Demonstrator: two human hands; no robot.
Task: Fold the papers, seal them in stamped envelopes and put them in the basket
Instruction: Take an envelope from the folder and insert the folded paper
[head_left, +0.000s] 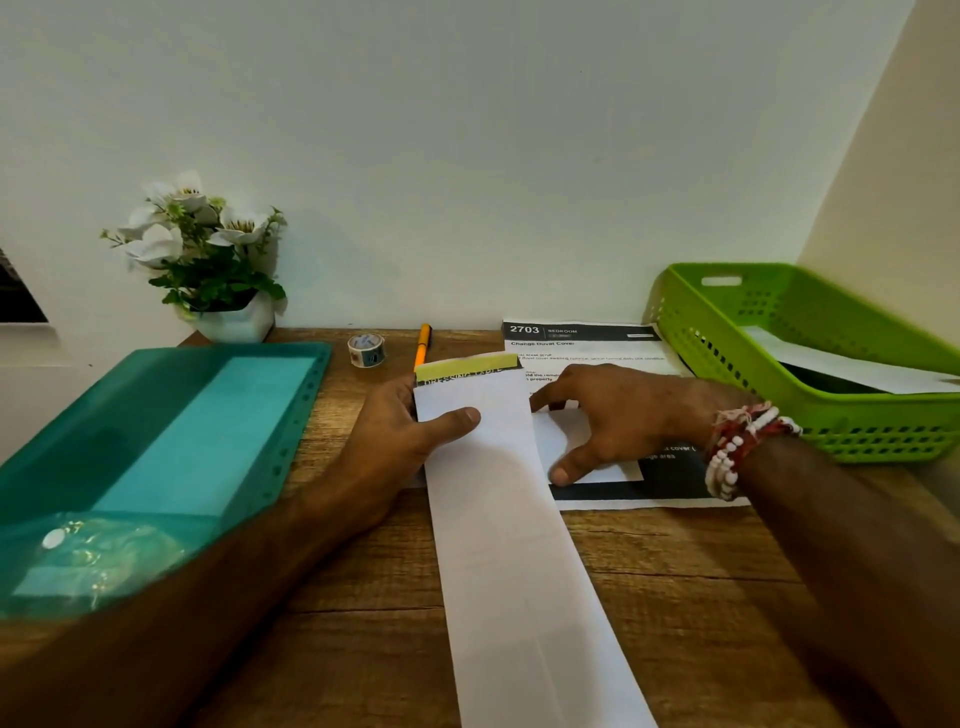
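Observation:
A long white folded paper (514, 545) lies lengthwise on the wooden table, with a yellow-green and black printed strip at its far end. My left hand (400, 431) grips its far left edge, thumb on top. My right hand (623, 415) rests spread, fingers straight, on a printed sheet (587, 348) headed "2703" just right of the folded paper; a small white piece shows under the palm. The green basket (737, 332) stands at the right and holds a white envelope (852, 364).
A teal plastic folder (171, 441) with sheets inside lies at the left. A roll of stamps or tape (366, 349) and an orange pen (422, 347) lie by the wall. A white flowerpot (234, 322) stands at the back left.

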